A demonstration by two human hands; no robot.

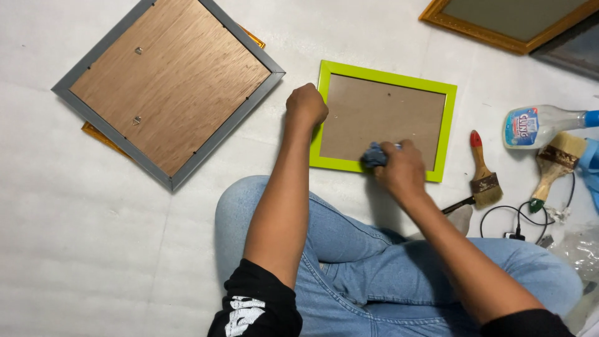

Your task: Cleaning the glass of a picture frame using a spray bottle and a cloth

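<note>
Lime-green picture frame [382, 78] lies face down on the white floor covering [75, 249], brown backing up, just beyond the person's knees. Left hand [306, 105] closed in a fist, knuckles resting on the frame's left edge near its far corner. Right hand [404, 168] curled shut around a grey-blue cloth [374, 154], which is pressed to the frame's near edge. Grey frame [168, 87] lies back up, far left, well apart. Two paintbrushes [483, 175] and a clear plastic bottle [543, 123] lie to the right.
</note>
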